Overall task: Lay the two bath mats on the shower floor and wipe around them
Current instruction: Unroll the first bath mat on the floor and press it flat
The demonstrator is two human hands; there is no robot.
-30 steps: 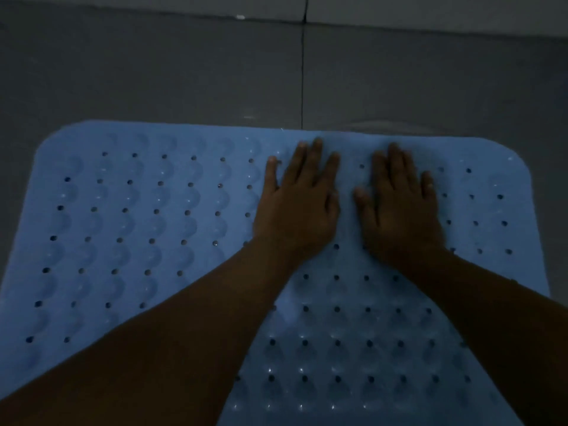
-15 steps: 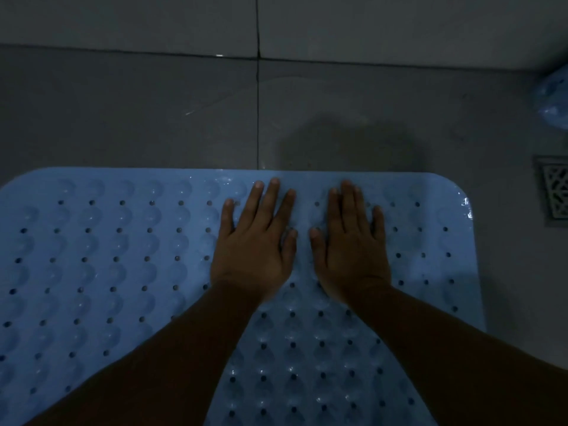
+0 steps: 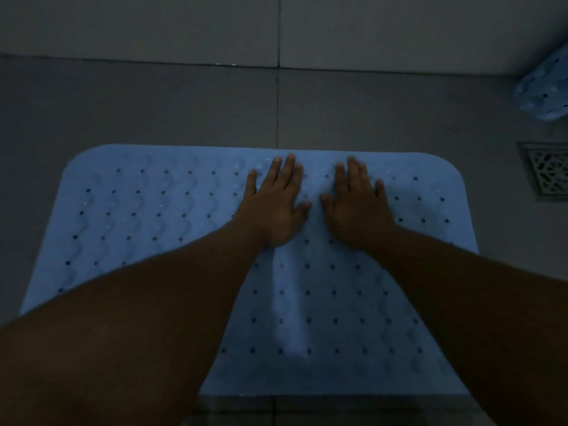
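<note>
A light blue bath mat [image 3: 147, 210] with rows of small holes lies flat on the grey tiled shower floor [image 3: 184, 106]. My left hand [image 3: 273, 201] presses flat on the mat near its far edge, fingers straight. My right hand [image 3: 358, 204] lies flat beside it, a short gap between the thumbs. A second blue mat [image 3: 545, 87] sits bunched in the far right corner, partly cut off by the frame. My forearms cover much of the near mat.
A square metal floor drain [image 3: 547, 170] is set in the floor right of the mat. The tiled wall [image 3: 276, 26] rises just beyond the floor strip. The light is dim.
The view has pulled back and shifted, showing the mat's left far corner and near edge. Both hands stay flat on the mat near its far edge.
</note>
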